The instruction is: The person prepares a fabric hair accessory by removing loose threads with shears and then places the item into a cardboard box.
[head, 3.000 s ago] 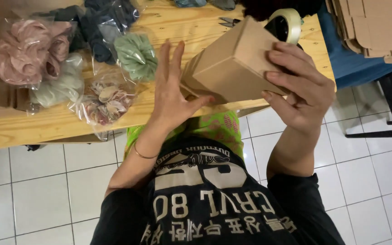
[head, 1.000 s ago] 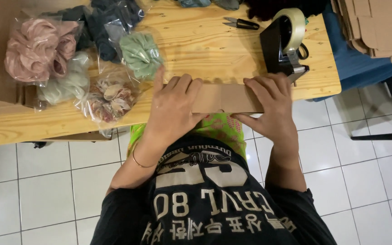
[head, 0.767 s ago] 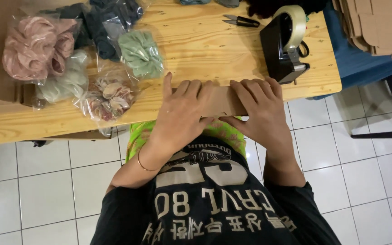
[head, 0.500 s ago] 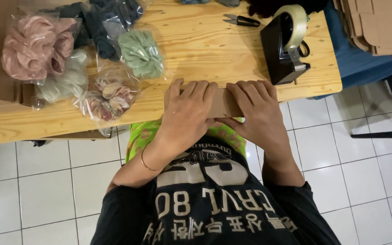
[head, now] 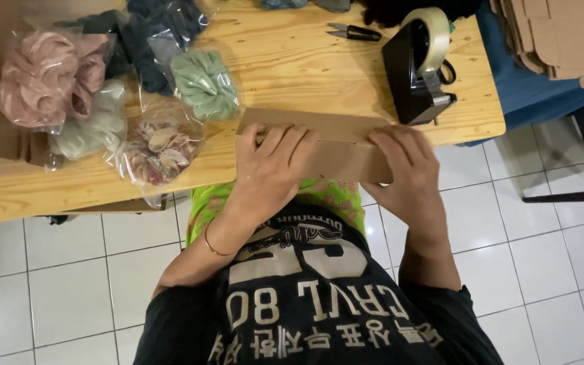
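A brown cardboard box (head: pixel 336 143) rests at the near edge of the wooden table (head: pixel 292 74), close to my body. My left hand (head: pixel 270 165) lies flat on its left part, fingers spread over the top flap. My right hand (head: pixel 405 169) grips its right end, fingers curled on the top. The flap under my hands looks folded down.
A black tape dispenser (head: pixel 419 64) with a roll of clear tape stands just behind the box, scissors (head: pixel 354 31) beyond it. Clear bags of fabric scrunchies, pink (head: pixel 49 80), green (head: pixel 204 82) and patterned (head: pixel 158 150), lie at left. Flat cardboard blanks (head: pixel 562 34) are stacked at right.
Three seconds ago I held the box tilted up in the air. It has since come down to the table edge and both hands have pressed onto its top, spreading slightly apart.
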